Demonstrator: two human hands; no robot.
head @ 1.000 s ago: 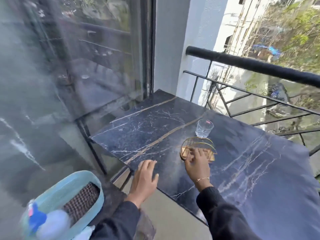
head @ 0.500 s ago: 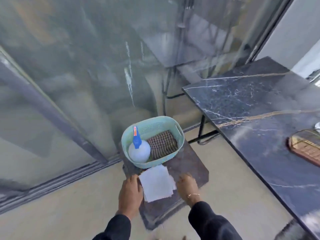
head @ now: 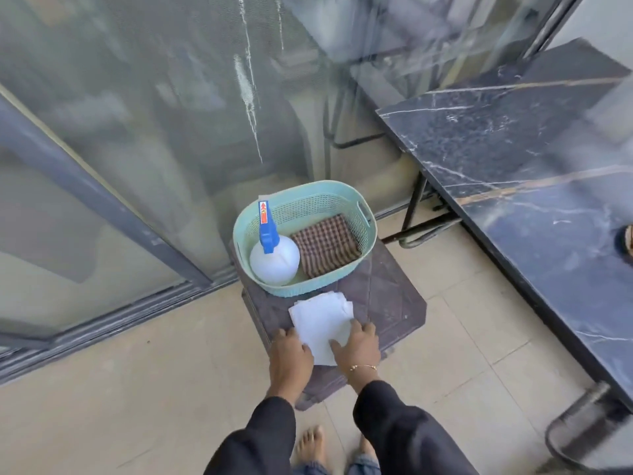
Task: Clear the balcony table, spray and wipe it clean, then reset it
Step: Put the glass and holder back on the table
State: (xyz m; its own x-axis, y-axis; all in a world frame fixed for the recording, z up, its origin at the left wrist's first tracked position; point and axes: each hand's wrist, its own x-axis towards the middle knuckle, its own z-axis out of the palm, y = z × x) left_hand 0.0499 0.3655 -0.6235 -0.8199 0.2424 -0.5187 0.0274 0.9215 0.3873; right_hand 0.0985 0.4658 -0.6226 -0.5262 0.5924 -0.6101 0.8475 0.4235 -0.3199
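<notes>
A stack of white paper napkins [head: 320,320] lies on a low dark stool [head: 387,296]. My left hand [head: 289,358] rests at the stack's left edge, and my right hand [head: 356,344] lies on its near right corner with fingers spread. Behind the napkins stands a mint green basket [head: 342,197] that holds a white spray bottle [head: 274,258] with a blue trigger and a folded brown checked cloth [head: 325,245]. The dark marble balcony table [head: 513,149] stretches along the right, with the edge of a round golden holder [head: 628,241] at the frame's border.
Glass sliding doors with a dark frame [head: 102,200] stand right behind the stool. The table's black metal legs [head: 418,204] reach the beige tiled floor [head: 137,389] to the right of the stool. My bare feet [head: 310,443] show at the bottom.
My view swung from the table down to the stool. Both hands left the table, came to the stool beside the napkins, and have now closed in onto the stack.
</notes>
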